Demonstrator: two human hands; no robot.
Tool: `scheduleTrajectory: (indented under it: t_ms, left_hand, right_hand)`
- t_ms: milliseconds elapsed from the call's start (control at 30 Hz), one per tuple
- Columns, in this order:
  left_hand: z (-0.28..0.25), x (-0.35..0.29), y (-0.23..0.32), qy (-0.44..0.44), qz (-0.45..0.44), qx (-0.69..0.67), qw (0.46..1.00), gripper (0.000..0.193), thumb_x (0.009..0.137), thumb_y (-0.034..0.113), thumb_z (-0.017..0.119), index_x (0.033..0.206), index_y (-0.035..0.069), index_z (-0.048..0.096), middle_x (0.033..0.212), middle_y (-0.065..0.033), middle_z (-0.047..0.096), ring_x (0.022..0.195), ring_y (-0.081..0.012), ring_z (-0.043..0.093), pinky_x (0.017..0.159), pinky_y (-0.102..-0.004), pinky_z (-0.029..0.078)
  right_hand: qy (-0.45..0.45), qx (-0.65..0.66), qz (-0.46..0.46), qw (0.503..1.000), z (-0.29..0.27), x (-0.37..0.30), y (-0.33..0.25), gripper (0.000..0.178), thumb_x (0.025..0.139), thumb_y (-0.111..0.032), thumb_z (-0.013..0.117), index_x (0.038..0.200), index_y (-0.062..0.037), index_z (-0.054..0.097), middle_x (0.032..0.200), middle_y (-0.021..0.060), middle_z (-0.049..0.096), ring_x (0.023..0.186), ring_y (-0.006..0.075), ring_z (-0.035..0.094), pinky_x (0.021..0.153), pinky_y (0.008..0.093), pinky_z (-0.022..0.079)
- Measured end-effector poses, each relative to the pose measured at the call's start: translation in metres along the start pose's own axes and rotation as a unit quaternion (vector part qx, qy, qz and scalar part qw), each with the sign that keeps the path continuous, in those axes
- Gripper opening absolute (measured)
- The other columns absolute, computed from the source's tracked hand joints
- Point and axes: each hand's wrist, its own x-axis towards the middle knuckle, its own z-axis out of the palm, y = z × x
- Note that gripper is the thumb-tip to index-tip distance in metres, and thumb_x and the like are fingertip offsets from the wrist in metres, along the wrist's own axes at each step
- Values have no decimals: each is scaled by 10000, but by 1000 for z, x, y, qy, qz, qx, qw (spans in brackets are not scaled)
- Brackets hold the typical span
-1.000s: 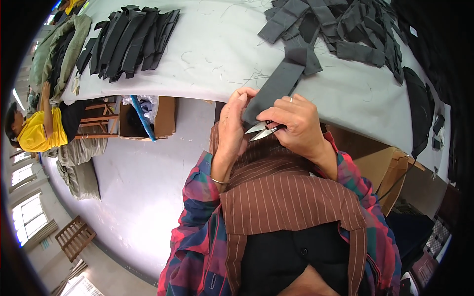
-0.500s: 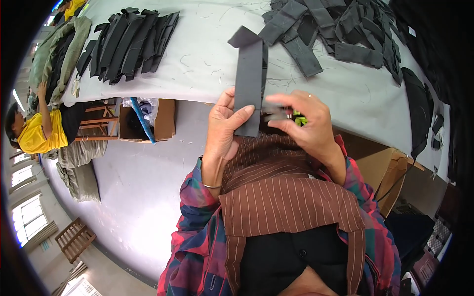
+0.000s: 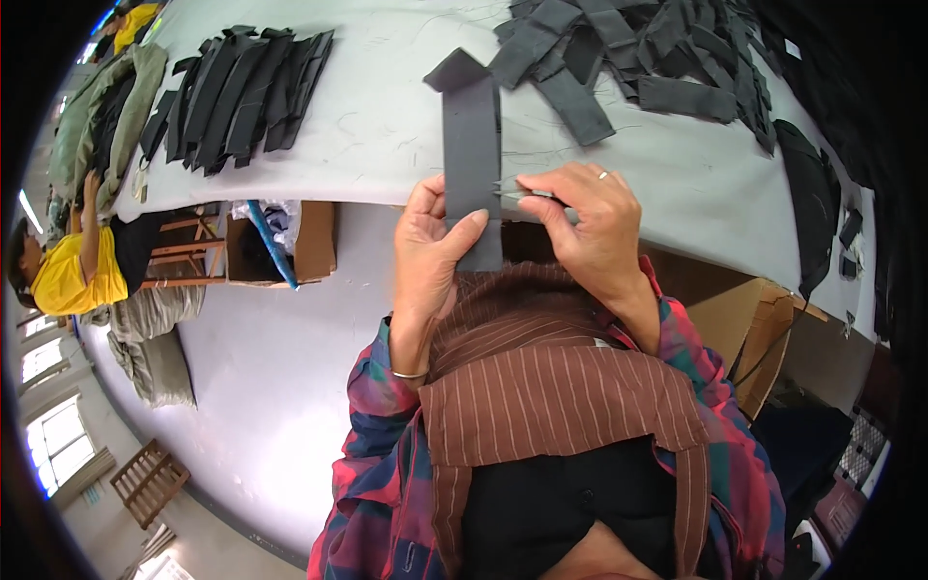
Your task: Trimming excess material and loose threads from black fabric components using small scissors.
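My left hand point(image 3: 425, 242) grips a dark grey folded fabric strip point(image 3: 472, 145) near its lower end, thumb across the front and fingers behind. The strip stands upright in front of my apron, its top end bent over to the left. My right hand point(image 3: 592, 213) is closed around small metal thread snips point(image 3: 509, 188), whose pointed tips meet the strip's right edge. Whether the blades touch a thread there is too fine to tell. Beyond my hands, a row of similar strips point(image 3: 242, 97) lies at the left and a loose heap of strips point(image 3: 667, 53) at the right.
A pale covered table point(image 3: 387, 116) spans the far side, with loose threads on it. Beneath it are an open cardboard box point(image 3: 314, 242) at left and another cardboard box point(image 3: 749, 319) at right. A co-worker in a yellow top point(image 3: 82, 266) reaches toward green garments point(image 3: 87, 126) at far left.
The snips have come left to the strip's edge, and my right hand is no longer blurred. My left hand still holds the strip, now slightly further left in view.
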Motion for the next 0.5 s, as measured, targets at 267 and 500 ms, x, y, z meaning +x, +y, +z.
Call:
scheduleTrajectory:
  t_ms: [267, 500]
  left_hand:
    - [-1, -2, 3, 6, -28, -29, 999, 311, 849, -58, 609, 1136, -1, 505, 1008, -96, 643, 823, -113, 641, 725, -240, 544]
    - [-2, -13, -4, -13, -33, 15, 999, 291, 846, -60, 615, 1114, -7, 515, 1046, -92, 622, 881, -113, 611, 774, -245, 522]
  right_hand:
    - [-17, -35, -17, 999, 1, 0, 0, 133, 757, -142, 741, 885, -118, 713, 750, 0, 644, 647, 207, 539, 631, 319, 373]
    - [27, 17, 24, 999, 16, 17, 17, 109, 812, -183, 694, 904, -129, 675, 777, -3, 635, 679, 226, 551, 625, 345, 386]
